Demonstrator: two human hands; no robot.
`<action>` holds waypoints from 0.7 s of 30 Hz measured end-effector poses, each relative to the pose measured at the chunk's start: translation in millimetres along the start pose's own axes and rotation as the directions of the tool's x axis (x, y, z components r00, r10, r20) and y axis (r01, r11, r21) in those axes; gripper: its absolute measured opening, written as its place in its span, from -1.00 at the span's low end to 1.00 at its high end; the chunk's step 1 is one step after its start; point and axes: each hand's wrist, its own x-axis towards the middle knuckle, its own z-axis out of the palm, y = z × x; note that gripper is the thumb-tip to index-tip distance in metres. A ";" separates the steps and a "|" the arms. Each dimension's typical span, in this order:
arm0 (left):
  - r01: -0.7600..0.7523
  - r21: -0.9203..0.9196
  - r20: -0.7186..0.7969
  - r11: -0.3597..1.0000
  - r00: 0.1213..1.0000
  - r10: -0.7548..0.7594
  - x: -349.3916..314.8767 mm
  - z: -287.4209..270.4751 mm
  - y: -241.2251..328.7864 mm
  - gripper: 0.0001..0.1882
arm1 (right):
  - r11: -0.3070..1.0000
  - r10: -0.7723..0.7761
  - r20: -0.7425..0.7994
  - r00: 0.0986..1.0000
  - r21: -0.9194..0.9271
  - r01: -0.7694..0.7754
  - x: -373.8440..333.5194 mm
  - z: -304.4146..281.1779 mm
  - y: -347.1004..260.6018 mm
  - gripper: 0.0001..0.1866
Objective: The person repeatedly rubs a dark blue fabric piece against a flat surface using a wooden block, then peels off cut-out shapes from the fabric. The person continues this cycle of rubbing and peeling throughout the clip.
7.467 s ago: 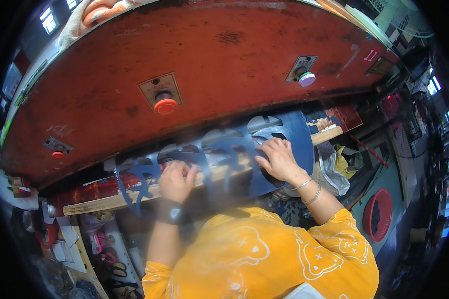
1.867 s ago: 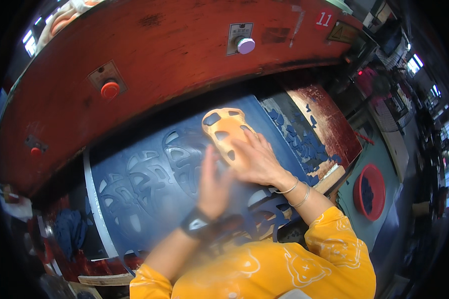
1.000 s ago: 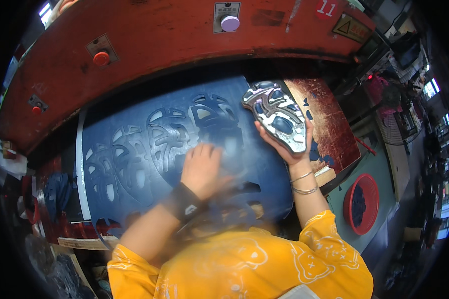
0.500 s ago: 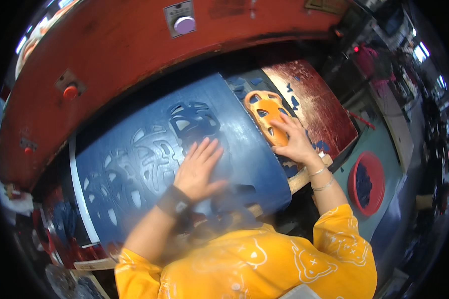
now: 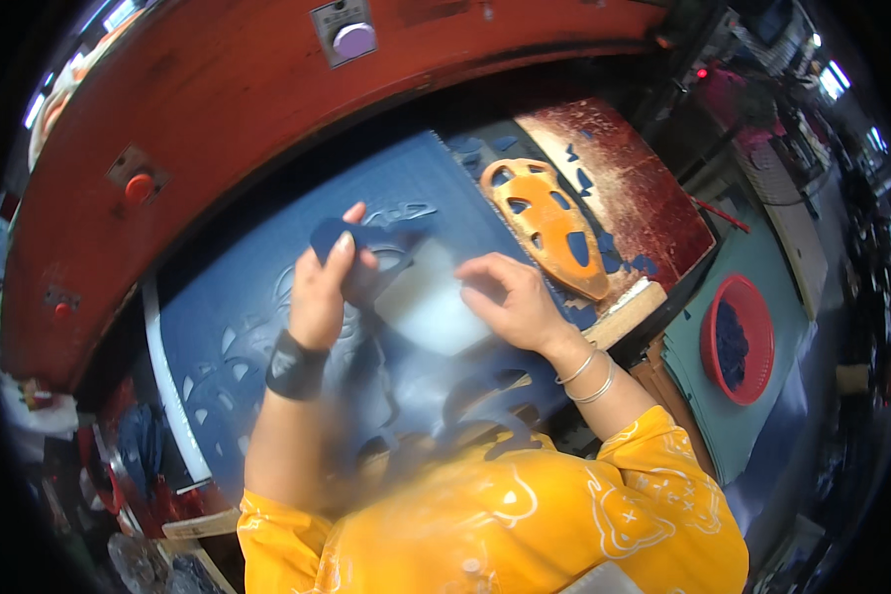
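Note:
My left hand is raised over the blue sheet, its thumb and fingers closed on a dark blue cut piece. Blur hides the piece's exact outline. To its right my right hand hovers with loosely bent fingers; a gap shows between thumb and forefinger, and I see nothing in it. Beyond that hand, along the sheet's right edge, lies an orange cutting die shaped like a shoe sole with several openings. Cut-out shapes mark the sheet's left part.
A red machine beam with a purple button and a red button spans the far side. At right, a red basket holding dark scraps stands on green sheets. Blue offcuts lie near the die.
My left hand has risen from the sheet with the cut piece. My right hand has let go of the orange die and moved left over the sheet.

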 end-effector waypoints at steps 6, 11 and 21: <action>0.042 -0.176 0.085 0.983 0.996 -0.028 -1.1 -15.3 10.2 -0.45 | 0.997 -0.035 0.118 0.992 -0.070 0.043 23.8 24.1 -23.3 -0.68; 0.034 -0.312 0.113 0.949 0.994 0.002 -9.4 -0.9 4.7 -0.39 | 0.983 -0.145 0.058 0.988 -0.109 0.150 34.2 52.7 -32.7 -0.55; -0.178 -0.545 -0.032 0.819 0.981 0.192 12.4 -29.4 -4.9 -0.55 | 0.910 0.033 -0.015 0.999 0.414 -0.024 37.4 39.3 15.4 -0.92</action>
